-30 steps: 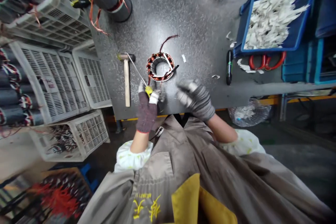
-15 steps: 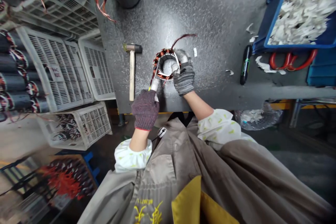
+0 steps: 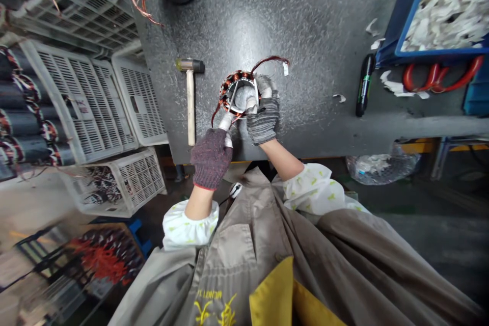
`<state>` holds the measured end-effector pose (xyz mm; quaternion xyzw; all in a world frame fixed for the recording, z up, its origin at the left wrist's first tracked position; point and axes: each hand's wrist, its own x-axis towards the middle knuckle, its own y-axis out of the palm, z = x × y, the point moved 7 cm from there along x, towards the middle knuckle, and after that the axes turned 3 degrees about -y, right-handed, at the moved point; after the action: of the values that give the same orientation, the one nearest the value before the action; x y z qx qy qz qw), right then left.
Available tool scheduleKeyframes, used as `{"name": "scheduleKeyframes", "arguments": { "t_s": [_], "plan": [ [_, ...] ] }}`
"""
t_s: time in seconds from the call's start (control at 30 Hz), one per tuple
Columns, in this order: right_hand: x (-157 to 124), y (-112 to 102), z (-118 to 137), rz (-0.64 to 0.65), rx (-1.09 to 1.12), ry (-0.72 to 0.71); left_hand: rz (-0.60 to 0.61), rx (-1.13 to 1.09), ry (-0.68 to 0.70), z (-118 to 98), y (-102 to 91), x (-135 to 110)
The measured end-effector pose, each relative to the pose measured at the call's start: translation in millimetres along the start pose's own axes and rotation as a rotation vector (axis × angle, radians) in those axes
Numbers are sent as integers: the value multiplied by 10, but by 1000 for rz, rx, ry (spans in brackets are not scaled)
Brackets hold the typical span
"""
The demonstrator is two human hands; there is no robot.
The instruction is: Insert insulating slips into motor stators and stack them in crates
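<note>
Our gloved left hand (image 3: 211, 159) pinches a thin steel screwdriver (image 3: 231, 104) into the round copper-wound stator (image 3: 229, 86), near the front edge of the grey table (image 3: 305, 61); our gloved right hand (image 3: 263, 119) presses curled fingers (image 3: 264, 92) on its rim

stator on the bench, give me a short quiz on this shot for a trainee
1. Which hand holds the thin metal tool at the copper-wound stator?
2. True or false: the wooden-handled mallet lies on the bench to the left of the stator.
3. Fill the gap: the blue tray at the upper right holds white ____.

Key: 1. left hand; 2. true; 3. scraps
</note>
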<state>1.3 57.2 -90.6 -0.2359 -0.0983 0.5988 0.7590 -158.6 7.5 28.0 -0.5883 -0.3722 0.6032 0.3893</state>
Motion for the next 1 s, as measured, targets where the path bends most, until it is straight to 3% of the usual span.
{"name": "scheduleKeyframes", "arguments": {
  "t_s": [0.23, 0.57, 0.7, 0.87, 1.0],
  "plan": [
    [-19, 14, -75, -92, 51, -36, -132, -286, 81, 85, 104, -23],
    [-48, 23, -86, -95, -31, -70, -246, -676, 151, 83, 324, -27],
    [-56, 64, -119, -130, -59, -113, -233, -936, 20, 170, 402, 2],
    [-49, 110, -136, -153, -89, -128, 17, -1524, -286, 124, 674, 35],
    [-33, 117, -108, -180, -40, -148, 51, -1716, -382, 88, 701, 55]
  ]
}}
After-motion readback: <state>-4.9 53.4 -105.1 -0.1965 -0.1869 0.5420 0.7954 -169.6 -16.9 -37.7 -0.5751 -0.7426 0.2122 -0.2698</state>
